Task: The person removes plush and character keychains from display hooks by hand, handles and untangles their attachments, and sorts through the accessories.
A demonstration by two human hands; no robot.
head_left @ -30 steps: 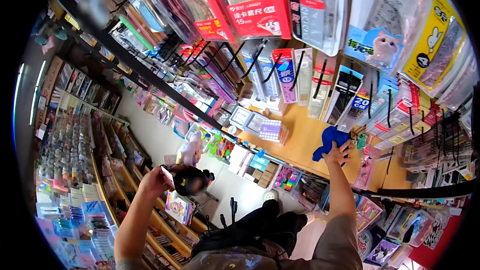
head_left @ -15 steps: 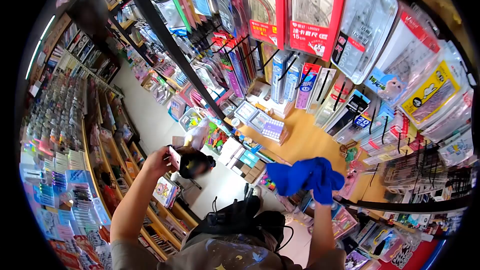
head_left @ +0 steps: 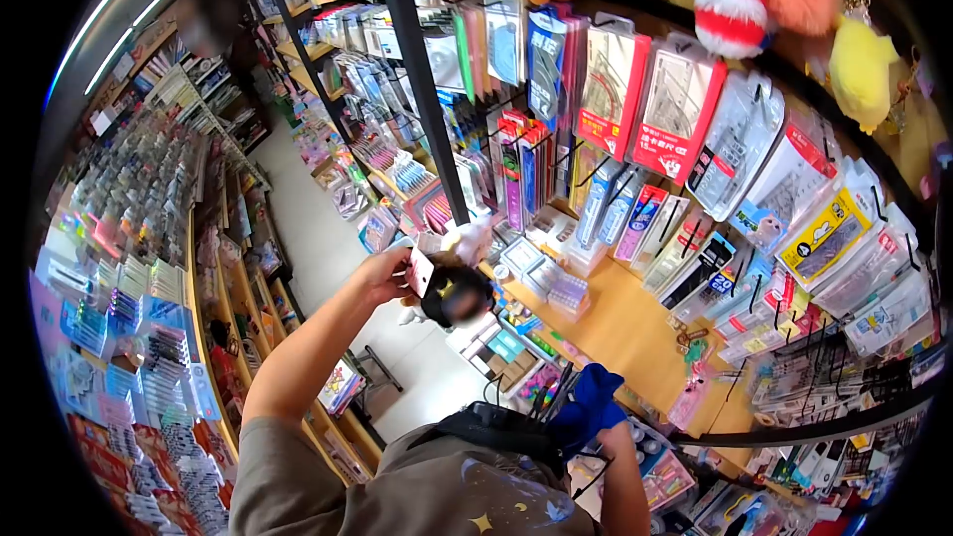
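Observation:
My left hand (head_left: 382, 278) is raised in front of me, its fingers closed on the edge of a small white card (head_left: 421, 271) with reddish marks. Just beyond that card is the dark-haired head of another person (head_left: 452, 288), partly hidden by it. My right hand (head_left: 617, 439) is low, close to my body, and grips a bunched blue cloth (head_left: 588, 405). Part of the cloth hangs beside the black bag (head_left: 496, 429) at my waist.
Packaged ruler sets (head_left: 678, 119) and other stationery hang on hooks over a wooden shelf (head_left: 635, 323). Plush keyrings (head_left: 862, 69) hang above. A black post (head_left: 422, 79) stands ahead. Shelves of pens (head_left: 164, 318) line the left side, and a pale aisle floor (head_left: 318, 238) runs between.
My right hand has drawn the blue cloth down and in towards my waist. My left hand with the card has shifted right and slightly up in view, as the camera view tilted upward.

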